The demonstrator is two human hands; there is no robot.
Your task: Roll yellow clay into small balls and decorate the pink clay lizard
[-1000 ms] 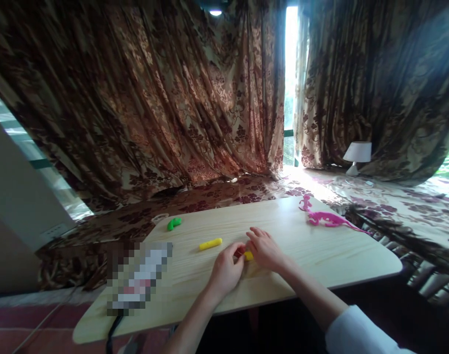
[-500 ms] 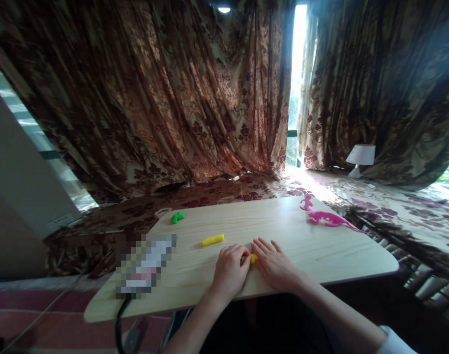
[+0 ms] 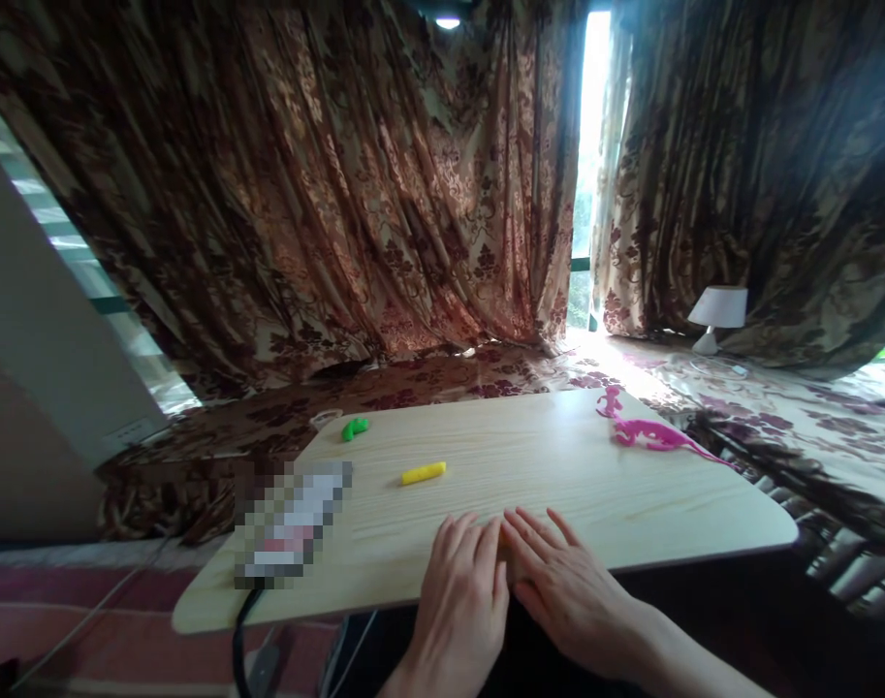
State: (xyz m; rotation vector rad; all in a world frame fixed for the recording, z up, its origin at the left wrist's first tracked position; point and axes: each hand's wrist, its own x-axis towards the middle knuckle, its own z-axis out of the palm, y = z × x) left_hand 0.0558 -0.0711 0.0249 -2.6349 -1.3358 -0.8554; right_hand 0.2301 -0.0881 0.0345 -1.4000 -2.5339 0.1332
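Note:
My left hand (image 3: 462, 586) lies palm down at the near edge of the light wooden table (image 3: 529, 441), its fingers stretched forward. Close beside it, my right hand (image 3: 573, 593) is also palm down with fingers spread, their fingertips almost meeting. The small yellow piece seen between them earlier is now hidden, so whether it lies under the fingers I cannot tell. Beyond my left hand rests a short yellow stick (image 3: 423, 474), apart from both hands. A curled green piece (image 3: 355, 428), which looks like modelling clay, lies at the table's far left.
Pink lizard-like figures (image 3: 651, 434) lie at the far right edge, a tail hanging past it. On the left is a blurred-out flat object (image 3: 293, 523) with a black cable (image 3: 239, 635). A white lamp (image 3: 718, 308) stands on the ledge behind, before patterned curtains (image 3: 398, 194).
Both hands have drawn back toward the table's near edge. My left hand's curled fingers have straightened and flattened. The small yellow piece between the hands has gone out of sight.

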